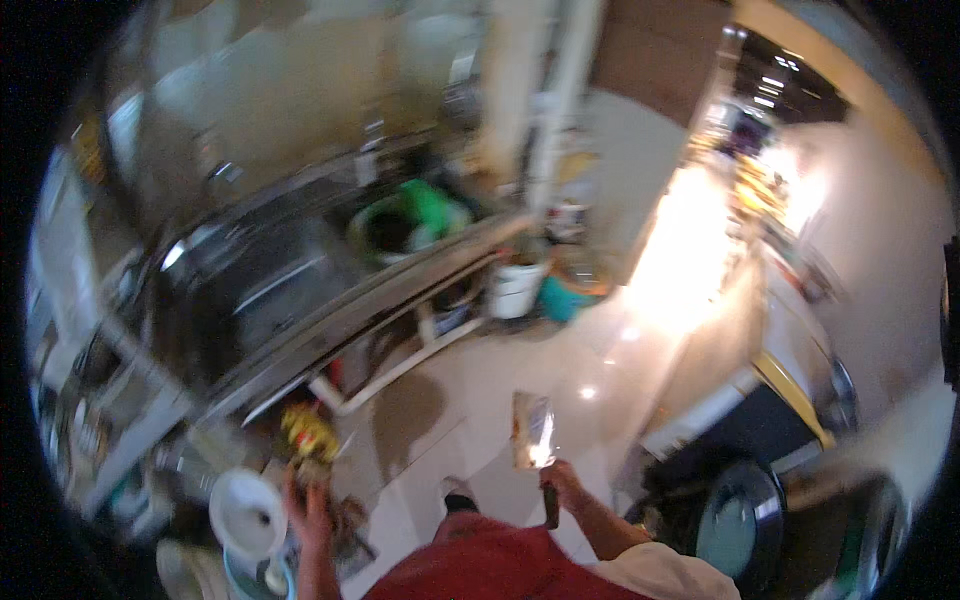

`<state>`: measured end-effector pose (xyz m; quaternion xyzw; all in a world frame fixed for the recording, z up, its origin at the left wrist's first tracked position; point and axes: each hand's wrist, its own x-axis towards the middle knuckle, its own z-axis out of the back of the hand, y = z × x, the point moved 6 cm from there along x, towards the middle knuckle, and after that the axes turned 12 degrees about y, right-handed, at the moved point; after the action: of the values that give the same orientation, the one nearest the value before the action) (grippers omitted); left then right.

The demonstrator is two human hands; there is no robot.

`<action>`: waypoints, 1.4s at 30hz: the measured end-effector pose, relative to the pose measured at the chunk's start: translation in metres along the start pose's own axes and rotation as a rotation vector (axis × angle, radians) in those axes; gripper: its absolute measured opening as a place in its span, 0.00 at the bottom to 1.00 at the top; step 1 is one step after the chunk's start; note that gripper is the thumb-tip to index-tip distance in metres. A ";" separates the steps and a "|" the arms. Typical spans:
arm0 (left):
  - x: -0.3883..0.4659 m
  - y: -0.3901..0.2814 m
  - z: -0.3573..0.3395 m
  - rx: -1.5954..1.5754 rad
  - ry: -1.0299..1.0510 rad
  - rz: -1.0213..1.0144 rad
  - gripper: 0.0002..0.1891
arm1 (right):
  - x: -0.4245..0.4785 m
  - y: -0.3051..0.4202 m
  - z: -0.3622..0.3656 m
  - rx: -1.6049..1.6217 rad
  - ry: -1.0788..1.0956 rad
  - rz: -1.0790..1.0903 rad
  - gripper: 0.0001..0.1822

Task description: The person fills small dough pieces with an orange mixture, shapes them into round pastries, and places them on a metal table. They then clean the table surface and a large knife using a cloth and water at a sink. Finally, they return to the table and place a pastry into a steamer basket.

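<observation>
A cleaver with a broad, shiny rectangular blade (533, 431) is in my right hand (564, 486), held by its dark handle (551, 506). The blade points away from me, above the tiled floor. At the lower left is my left hand (309, 510), its fingers stretched towards a yellow and red item (309, 433), perhaps a packet. Blur hides whether the fingers grip it or only come close. Just left of that hand are a white round bowl or basin (247, 514) and a light blue container (259, 577) partly below it.
A dark sink counter (277, 277) runs along the left, bearing a basin with something green (431, 214). A white bucket (517, 289) and teal tub (566, 296) stand at its far end. On the right are a white, yellow-edged box (787, 397) and a dark-rimmed round object (739, 525).
</observation>
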<state>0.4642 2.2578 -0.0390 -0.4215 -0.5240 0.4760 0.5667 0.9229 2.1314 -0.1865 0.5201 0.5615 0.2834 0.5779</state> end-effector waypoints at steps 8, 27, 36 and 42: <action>0.086 -0.002 0.000 -0.419 -0.420 0.276 0.25 | 0.209 0.162 -0.235 0.004 0.732 -0.207 0.06; 0.301 0.096 0.116 -0.935 -0.555 0.360 0.23 | 0.512 0.097 -0.579 -1.486 0.708 0.223 0.20; 0.397 0.129 0.086 -1.218 -0.439 0.495 0.27 | 0.587 0.000 -0.588 -1.651 0.966 0.200 0.24; 0.452 0.142 0.051 -1.343 -0.330 0.568 0.31 | 0.668 0.227 -0.673 -1.098 0.446 1.062 0.26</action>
<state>0.3981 2.7278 -0.0854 -0.7189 -0.6513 0.2389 -0.0433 0.4857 2.9987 -0.0992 0.2902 0.1210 0.8546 0.4133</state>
